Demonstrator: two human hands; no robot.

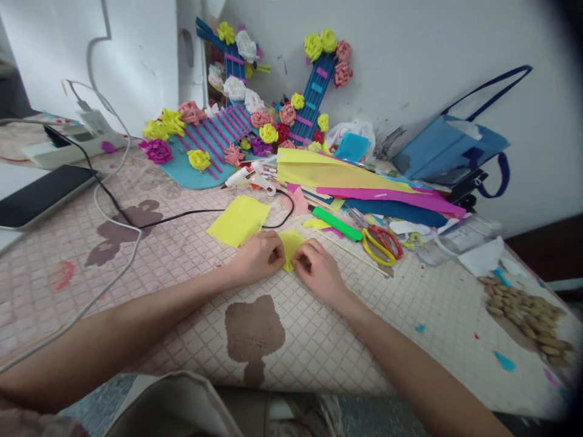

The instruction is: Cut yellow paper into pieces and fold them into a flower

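Observation:
A small piece of yellow paper (291, 244) is pinched between my two hands, just above the table. My left hand (259, 258) closes its fingers on the left side of it, and my right hand (319, 270) grips the lower right edge. The fingertips partly hide its lower part, which looks gathered. Beside my left hand lies a square yellow sheet (239, 221). Behind the hands a white glue gun (251, 176) rests on its side, its black cord curving round near the sheet.
Scissors (380, 244) and a green cutter (337, 223) lie to the right near paper strips (337, 170). Paper-flower decorations (204, 145) stand at the back. Nuts in shells (523, 315) are at far right; a laptop (40, 194), power strip (68, 145) and white cable (121, 255) are left.

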